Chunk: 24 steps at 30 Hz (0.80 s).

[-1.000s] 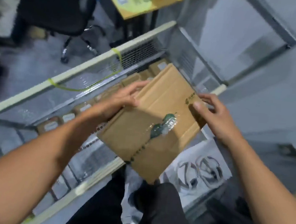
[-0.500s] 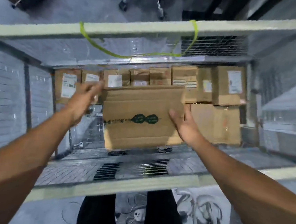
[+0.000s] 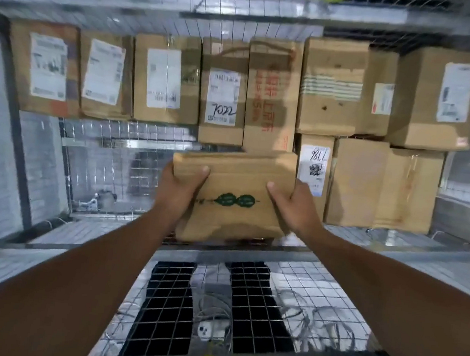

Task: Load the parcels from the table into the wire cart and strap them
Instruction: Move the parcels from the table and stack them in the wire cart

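Flat cardboard parcel [image 3: 237, 175], green leaf mark: it is hanging inside the wire cart [image 3: 110, 148], just in front of the stacked parcels [image 3: 330, 101] lining the far mesh wall. Left grip [image 3: 179, 191] and right grip [image 3: 296, 209] are clasping its two side edges — thumbs pressing on the top face.

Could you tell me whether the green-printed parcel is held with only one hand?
No, the left hand and right hand grip the parcel from opposite sides.
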Available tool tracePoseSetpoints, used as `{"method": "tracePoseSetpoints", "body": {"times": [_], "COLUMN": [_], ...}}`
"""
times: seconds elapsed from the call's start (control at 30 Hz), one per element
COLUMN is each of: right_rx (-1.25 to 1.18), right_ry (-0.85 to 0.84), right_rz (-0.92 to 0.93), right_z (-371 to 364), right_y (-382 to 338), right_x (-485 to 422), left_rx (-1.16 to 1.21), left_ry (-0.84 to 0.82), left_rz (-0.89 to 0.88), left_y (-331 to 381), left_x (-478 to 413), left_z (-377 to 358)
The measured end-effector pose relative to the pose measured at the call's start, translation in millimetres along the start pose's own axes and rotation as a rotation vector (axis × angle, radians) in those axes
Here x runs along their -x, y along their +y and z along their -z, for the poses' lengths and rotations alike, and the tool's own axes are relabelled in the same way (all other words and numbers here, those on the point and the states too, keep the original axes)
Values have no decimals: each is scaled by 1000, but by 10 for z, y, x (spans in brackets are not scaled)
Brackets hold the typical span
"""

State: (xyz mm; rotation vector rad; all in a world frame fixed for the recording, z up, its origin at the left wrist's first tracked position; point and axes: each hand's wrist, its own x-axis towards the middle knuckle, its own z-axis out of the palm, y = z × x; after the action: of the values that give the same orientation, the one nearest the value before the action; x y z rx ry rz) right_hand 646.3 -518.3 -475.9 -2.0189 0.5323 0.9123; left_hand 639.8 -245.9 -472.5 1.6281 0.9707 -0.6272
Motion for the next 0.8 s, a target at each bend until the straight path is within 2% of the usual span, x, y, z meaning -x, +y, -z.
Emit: {"method": "tracePoseSetpoints", "body": {"times": [0.1,0.13,0.2,0.37,0.53,0.8], "right_rx": [421,484,494,553,652,999], "right_ry": [130,159,157,79,258,299], "right_rz": [-1,30,78,57,47,212], "right_z": [-61,-86,-120,-204,-213,-178], "right_y": [81,121,227,514,459,594], "right_x": [-184,-220,-256,-265,-442,-765], "left_rx": [9,26,54,9,-24,-127], "left_ry": [1,-15,-58,2,-29,178], "left_rz": [70,80,78,70,70,84], "left_y": [-109,-181,-356,-593,-374,-435], "left_x": [-237,-297,-334,-305,-593,-904], "left_z": [-93,-108,-127,-152,-427,-874]}}
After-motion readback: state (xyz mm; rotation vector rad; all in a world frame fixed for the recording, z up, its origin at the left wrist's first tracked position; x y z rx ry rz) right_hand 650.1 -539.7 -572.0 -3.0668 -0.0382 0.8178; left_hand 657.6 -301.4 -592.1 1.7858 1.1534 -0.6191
